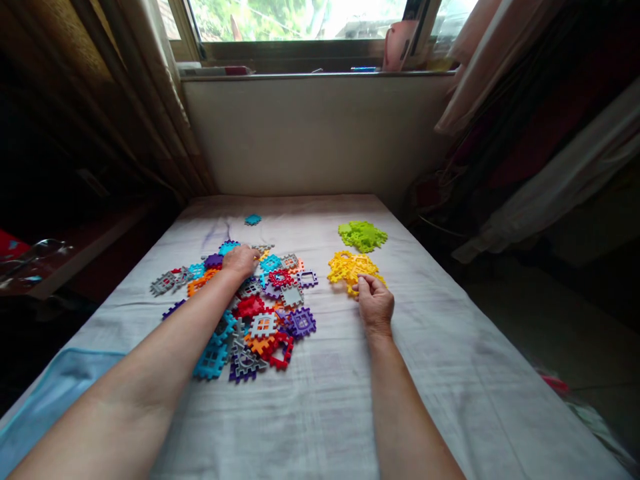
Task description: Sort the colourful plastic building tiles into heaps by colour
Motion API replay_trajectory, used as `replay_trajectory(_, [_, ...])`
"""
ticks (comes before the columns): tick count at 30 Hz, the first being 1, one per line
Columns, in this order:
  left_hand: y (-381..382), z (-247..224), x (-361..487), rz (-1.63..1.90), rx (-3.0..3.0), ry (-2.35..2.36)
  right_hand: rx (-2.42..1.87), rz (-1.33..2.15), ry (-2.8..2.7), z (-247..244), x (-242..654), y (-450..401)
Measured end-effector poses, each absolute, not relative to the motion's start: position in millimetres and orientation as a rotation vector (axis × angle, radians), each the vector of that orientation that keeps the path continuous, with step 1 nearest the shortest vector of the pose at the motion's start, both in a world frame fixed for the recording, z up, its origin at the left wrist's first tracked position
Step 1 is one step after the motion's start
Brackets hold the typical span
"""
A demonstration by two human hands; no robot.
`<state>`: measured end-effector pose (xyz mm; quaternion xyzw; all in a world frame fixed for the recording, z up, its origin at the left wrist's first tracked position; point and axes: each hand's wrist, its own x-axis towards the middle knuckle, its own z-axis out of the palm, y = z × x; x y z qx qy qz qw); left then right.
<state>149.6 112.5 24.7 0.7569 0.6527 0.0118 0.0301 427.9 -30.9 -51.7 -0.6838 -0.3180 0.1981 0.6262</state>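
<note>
A mixed heap of toothed plastic building tiles [263, 325] in blue, red, purple, grey and orange lies on the cloth-covered table. My left hand [241, 260] reaches into its far side, fingers bent down among the tiles beside a small yellow-orange one [264, 255]. What those fingertips grip, if anything, is hidden. To the right, my right hand [376, 303] is closed, thumb and fingers together, at the near edge of a pile of yellow tiles [347, 265]. Whether a tile sits in that pinch I cannot make out. Green tiles [363, 235] form a pile behind the yellow ones.
One blue tile [253, 219] lies alone near the table's far end. A light blue cloth [65, 387] covers the near left corner. Beyond the table stand a low wall [320, 133] and a window sill with a pink cup [399, 47]. Curtains [145, 87] hang at the left.
</note>
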Motion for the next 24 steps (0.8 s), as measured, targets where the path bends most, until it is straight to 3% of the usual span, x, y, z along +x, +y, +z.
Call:
replay_trajectory(12, [112, 35, 147, 0.262, 2.186, 1.813, -1.575, 0.472, -0.723, -54, 429, -30])
replay_trajectory(24, [57, 28, 296, 0.492, 2.327, 1.363, -1.513, 0.420, -0.674, -47, 429, -32])
